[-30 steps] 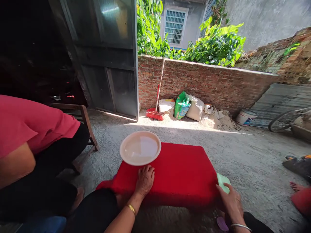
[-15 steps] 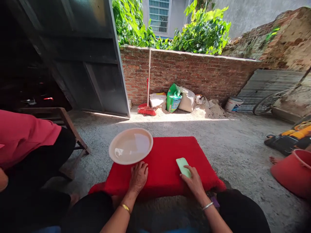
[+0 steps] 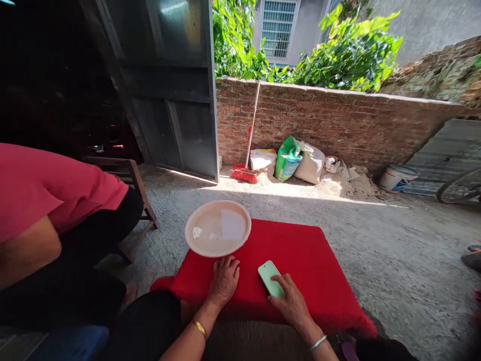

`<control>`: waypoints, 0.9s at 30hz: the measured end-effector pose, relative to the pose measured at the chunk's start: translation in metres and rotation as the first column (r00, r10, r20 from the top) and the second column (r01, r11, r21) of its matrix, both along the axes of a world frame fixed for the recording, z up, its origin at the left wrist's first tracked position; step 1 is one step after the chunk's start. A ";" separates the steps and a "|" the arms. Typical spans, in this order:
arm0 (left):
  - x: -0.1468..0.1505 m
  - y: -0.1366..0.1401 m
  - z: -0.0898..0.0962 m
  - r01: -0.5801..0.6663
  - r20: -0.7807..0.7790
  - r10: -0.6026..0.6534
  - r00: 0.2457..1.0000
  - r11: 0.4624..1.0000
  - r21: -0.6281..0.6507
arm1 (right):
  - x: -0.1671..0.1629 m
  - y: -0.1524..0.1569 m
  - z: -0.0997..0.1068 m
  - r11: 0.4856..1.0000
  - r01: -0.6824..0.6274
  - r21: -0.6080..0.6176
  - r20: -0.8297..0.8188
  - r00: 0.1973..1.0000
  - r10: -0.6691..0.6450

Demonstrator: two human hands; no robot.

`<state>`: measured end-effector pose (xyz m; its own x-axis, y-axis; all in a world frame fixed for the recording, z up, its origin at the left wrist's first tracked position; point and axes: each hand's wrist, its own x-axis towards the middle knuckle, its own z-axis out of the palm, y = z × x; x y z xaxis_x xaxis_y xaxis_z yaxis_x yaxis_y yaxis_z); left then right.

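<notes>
A red cloth-covered low table (image 3: 300, 250) stands in front of me. On its far left part sits a pale pink round basin (image 3: 218, 253) holding clear water. My left hand (image 3: 225, 281) lies palm down on the cloth just below the basin, fingers stretched towards its rim and holding nothing. A light green phone (image 3: 267, 273) is gripped at its near end by my right hand (image 3: 292, 301), thumb on one edge and fingers on the other. It appears low over the cloth or resting on it; I cannot tell which.
To the left a person in a pink top (image 3: 75, 195) sits bent over beside a wooden chair (image 3: 141, 188). A dark metal door (image 3: 184, 130) stands behind. Along the brick wall (image 3: 345, 120) are a red broom (image 3: 244, 174), several sacks (image 3: 288, 159) and a white bucket (image 3: 397, 178).
My view has turned left. My right hand has brought the phone leftward and closer to me over the cloth. My left hand stays below the basin.
</notes>
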<state>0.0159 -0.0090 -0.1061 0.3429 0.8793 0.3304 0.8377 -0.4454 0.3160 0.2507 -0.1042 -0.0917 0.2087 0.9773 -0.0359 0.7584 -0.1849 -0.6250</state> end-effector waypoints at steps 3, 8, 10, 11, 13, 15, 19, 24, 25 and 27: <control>0.000 -0.001 0.000 -0.001 0.014 0.001 1.000 1.000 0.000 | 0.017 0.000 0.002 0.999 -0.012 0.037 -0.097 0.995 0.016; 0.002 -0.003 0.001 -0.017 0.024 0.017 1.000 1.000 0.008 | 0.118 0.000 -0.001 0.812 0.578 0.074 -0.006 0.815 -0.580; 0.002 -0.003 0.001 -0.025 0.021 0.025 0.999 1.000 0.001 | 0.134 -0.003 -0.005 0.756 0.654 0.038 0.097 0.751 -0.654; 0.002 -0.003 0.001 -0.027 0.019 0.027 0.999 1.000 -0.002 | 0.131 -0.004 -0.006 0.761 0.648 0.025 0.133 0.752 -0.645; 0.002 -0.003 0.000 -0.032 0.013 0.032 0.999 0.999 0.002 | 0.109 -0.006 -0.009 0.816 0.577 0.023 0.153 0.805 -0.573; 0.002 -0.003 -0.002 -0.035 0.005 0.035 0.999 0.999 0.017 | 0.077 -0.003 -0.011 0.902 0.427 0.057 0.080 0.899 -0.431; 0.000 -0.003 -0.006 -0.034 -0.008 0.034 0.999 0.999 0.037 | 0.055 0.021 -0.004 0.985 0.126 0.117 -0.188 0.977 -0.103; -0.002 -0.003 -0.012 -0.038 -0.007 0.039 0.999 0.997 0.071 | 0.141 0.073 0.022 0.833 0.544 0.103 -0.180 0.834 -0.522; -0.002 -0.003 -0.013 -0.039 -0.005 0.040 0.999 0.996 0.075 | 0.161 0.083 0.027 0.777 0.624 0.084 -0.149 0.779 -0.609; -0.002 -0.003 -0.015 -0.040 0.001 0.040 0.999 0.996 0.078 | 0.192 0.100 0.035 0.692 0.721 0.043 -0.094 0.692 -0.715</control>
<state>0.0136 -0.0118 -0.1210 0.3083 0.8640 0.3981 0.8556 -0.4348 0.2810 0.4431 -0.0042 -0.0566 0.8477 0.5304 -0.0136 0.3701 -0.6096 -0.7010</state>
